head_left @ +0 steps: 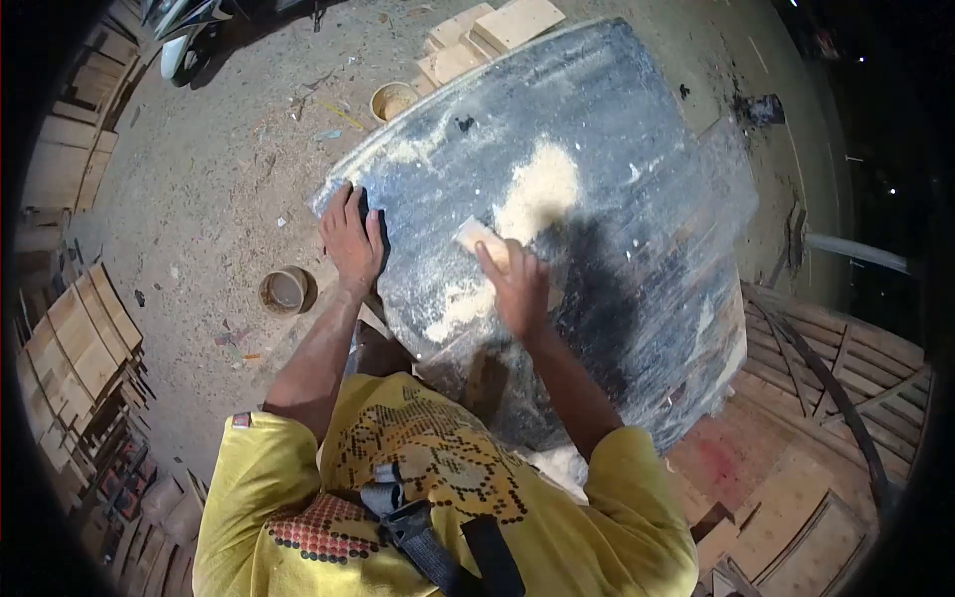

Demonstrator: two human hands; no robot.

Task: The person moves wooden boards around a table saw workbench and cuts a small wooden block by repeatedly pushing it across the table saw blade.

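Observation:
A large dark board [617,99] with scuffed, powdery grey-blue patches lies in front of me. My left hand [353,239] rests on its left edge, fingers stretched out and thumb apart, holding nothing. Over the middle of the board, my right hand [519,289] grips a pale flat block [481,237], its near part hidden by the fingers. Just beyond the block is a heap of pale dust [545,184]. More dust [460,310] is spread on the surface between the block and my body.
On the ground to the left stands a bowl [286,291] with greyish contents. Another bowl [395,100] sits by the board's far edge, near some wooden blocks [512,24]. Stacked planks [80,333] lie at far left; a slatted wooden frame [846,368] is at right.

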